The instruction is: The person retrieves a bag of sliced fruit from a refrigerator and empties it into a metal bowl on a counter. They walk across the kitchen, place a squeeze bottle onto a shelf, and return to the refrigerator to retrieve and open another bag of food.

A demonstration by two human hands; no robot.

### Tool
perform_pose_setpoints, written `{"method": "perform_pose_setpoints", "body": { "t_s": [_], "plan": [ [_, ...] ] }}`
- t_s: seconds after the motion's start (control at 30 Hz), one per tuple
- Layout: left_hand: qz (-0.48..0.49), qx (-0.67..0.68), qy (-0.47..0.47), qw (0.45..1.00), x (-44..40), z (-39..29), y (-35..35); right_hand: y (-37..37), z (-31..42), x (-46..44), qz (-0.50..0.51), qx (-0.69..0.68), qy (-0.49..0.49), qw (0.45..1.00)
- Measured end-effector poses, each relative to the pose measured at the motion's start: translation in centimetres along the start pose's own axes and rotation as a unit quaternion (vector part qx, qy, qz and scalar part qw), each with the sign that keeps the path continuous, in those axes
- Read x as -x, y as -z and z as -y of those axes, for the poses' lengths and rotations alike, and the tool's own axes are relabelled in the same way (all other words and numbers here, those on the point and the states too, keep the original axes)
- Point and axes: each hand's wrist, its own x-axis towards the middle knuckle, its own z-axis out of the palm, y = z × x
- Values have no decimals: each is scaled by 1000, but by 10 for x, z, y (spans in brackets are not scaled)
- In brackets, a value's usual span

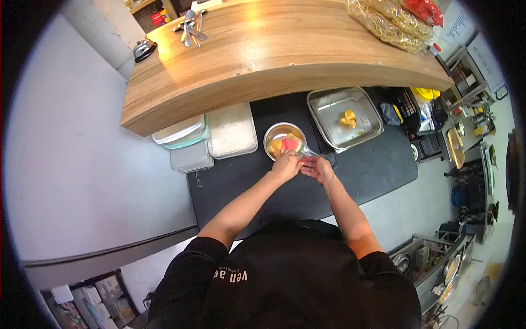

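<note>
A round metal bowl (271,129) stands on the black counter (361,170), with yellow-orange pieces and a red-and-green piece (293,144) inside or just above it. My left hand (287,166) is closed at the bowl's near edge, its fingers pressed together on the clear plastic bag (313,154). Just to its right, my right hand (318,169) has its fingers curled at the same bag, touching it. Both hands are close together, and a small red strip shows between them. The bag partly covers the bowl's right rim.
Right of the bowl, a metal tray (359,137) holds a few yellow pieces. Stacked lidded containers (233,131) stand to the left. A raised wooden shelf (274,44) runs across the far side, bearing cutlery (190,27), a bell (144,50) and plastic packages (392,24).
</note>
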Motion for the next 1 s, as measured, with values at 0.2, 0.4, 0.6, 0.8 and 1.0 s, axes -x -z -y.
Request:
{"method": "perform_pose_setpoints", "body": {
  "t_s": [0.2,0.4,0.6,0.8,1.0],
  "plan": [
    [23,40,103,994,-28,13,-32,5,6,-13,45,36,26,998],
    [35,69,213,974,-44,15,-10,-16,23,-14,24,24,47,998],
    [-53,272,297,914,-59,82,-75,-31,35,-31,35,34,83,995],
    [-45,102,260,959,-49,37,-29,-17,16,-43,26,26,97,995],
    [2,99,260,961,-42,20,-21,-4,21,-38,75,90,42,992]
  ]
}}
